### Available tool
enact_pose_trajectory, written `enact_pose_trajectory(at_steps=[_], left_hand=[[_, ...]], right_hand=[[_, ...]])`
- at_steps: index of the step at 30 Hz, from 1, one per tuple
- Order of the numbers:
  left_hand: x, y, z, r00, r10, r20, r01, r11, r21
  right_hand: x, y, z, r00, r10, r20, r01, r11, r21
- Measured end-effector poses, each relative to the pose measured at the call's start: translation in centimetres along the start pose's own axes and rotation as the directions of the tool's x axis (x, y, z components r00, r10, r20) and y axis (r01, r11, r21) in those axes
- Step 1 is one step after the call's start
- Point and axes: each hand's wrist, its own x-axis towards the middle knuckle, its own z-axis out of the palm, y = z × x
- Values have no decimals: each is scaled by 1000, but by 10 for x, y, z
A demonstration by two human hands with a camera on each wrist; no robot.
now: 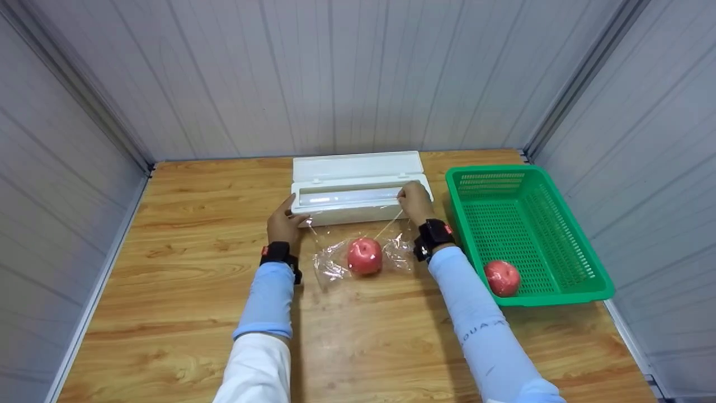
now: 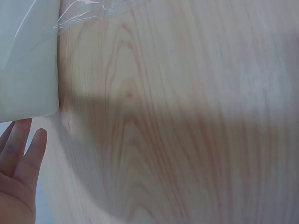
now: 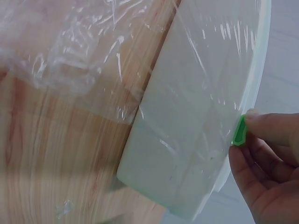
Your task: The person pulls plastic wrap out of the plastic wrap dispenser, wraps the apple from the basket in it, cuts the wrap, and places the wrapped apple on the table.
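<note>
You are working at a wooden table [image 1: 168, 313] with pale ribbed wall panels closing it in on the left, far and right sides. The white cling-film dispenser [image 1: 358, 190] lies at the far middle of the table, its long axis running left to right, its lid folded back toward the far wall and its opening facing you. A sheet of film [image 1: 358, 246] runs from it toward you and lies crumpled round a red apple [image 1: 364, 256] just near of the box. To the right stands a green basket [image 1: 582, 263] holding a second apple [image 1: 502, 277] in its near corner.

Your left hand [image 1: 284, 223] rests at the left end of the dispenser; the left wrist view shows its fingers [image 2: 21, 149] straight and relaxed, holding nothing, just beside the box corner. Your right hand [image 1: 415, 200] is at the right end. Only the right wrist view shows that its fingertips [image 3: 268, 128] pinch a small green slider [image 3: 240, 131] on the dispenser's edge, with film stretched over the box face.
</note>
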Motion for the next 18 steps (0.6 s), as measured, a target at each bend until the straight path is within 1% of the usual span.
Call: enact_pose_trajectory(at_steps=[3, 7, 10, 14, 18], left_hand=[[-1, 0, -1, 1000, 23, -1, -23, 999, 26], [-3, 1, -2, 1000, 7, -16, -7, 1000, 11], [-5, 2, -1, 1000, -8, -15, 8, 1000, -18], [-5, 2, 2, 1000, -25, -10, 24, 998, -50], [-4, 4, 3, 999, -20, -26, 18, 998, -52]], right_hand=[[-2, 6, -4, 999, 29, -25, -30, 1000, -10], [-4, 12, -9, 998, 60, -34, -60, 998, 9], [-6, 15, -11, 996, 83, -30, -82, 996, 23], [-7, 19, -12, 991, 125, -48, -124, 992, 19], [-5, 21, -13, 988, 139, -74, -139, 990, 8]])
